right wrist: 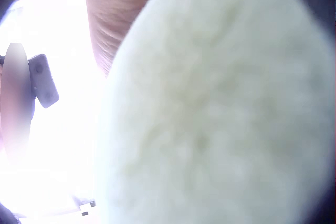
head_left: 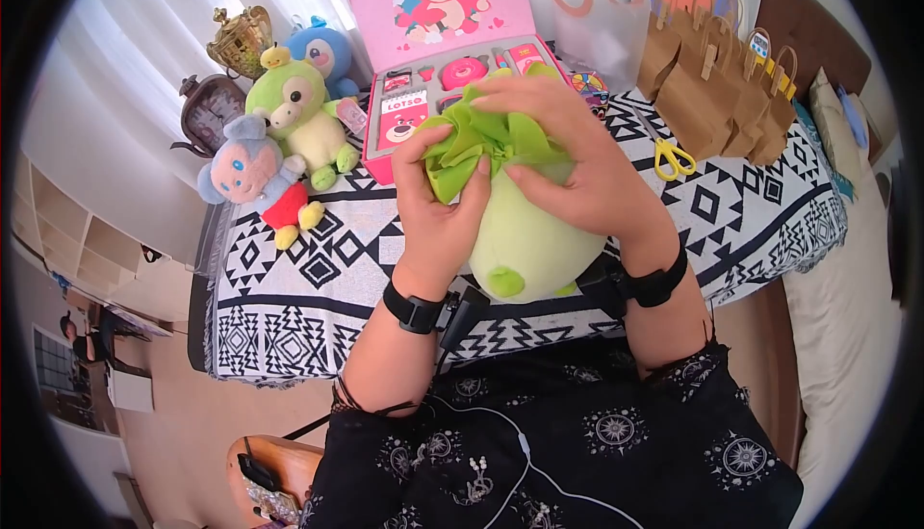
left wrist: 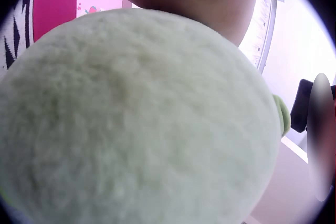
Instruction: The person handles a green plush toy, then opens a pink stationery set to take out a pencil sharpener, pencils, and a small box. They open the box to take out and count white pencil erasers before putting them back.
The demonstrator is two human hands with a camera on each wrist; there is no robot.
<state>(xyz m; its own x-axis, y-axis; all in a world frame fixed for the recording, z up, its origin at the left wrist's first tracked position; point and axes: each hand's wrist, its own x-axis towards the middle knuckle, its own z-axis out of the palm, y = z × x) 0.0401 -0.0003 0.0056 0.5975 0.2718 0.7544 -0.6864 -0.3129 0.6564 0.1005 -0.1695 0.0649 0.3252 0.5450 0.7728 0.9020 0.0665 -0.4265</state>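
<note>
A pale green plush toy (head_left: 539,235) with a bright green ruffled leafy top (head_left: 491,134) is held over the near edge of the table in the head view. My left hand (head_left: 438,216) pinches the ruffle from the left between thumb and fingers. On the other side my right hand (head_left: 602,168) curls its fingers over the leaves, its thumb near where they gather. A small round green nub (head_left: 504,283) sticks out low on the body. Both wrist views are mostly filled by the fuzzy plush body (left wrist: 142,119), which hides the fingertips there.
Behind the plush stands an open pink gift box (head_left: 380,158). Several stuffed toys, including a green one (head_left: 313,129), sit at the left near a gold trophy (head_left: 239,38). Yellow scissors (head_left: 674,158) and brown paper bags (head_left: 712,96) lie rightward on the patterned cloth (head_left: 279,332).
</note>
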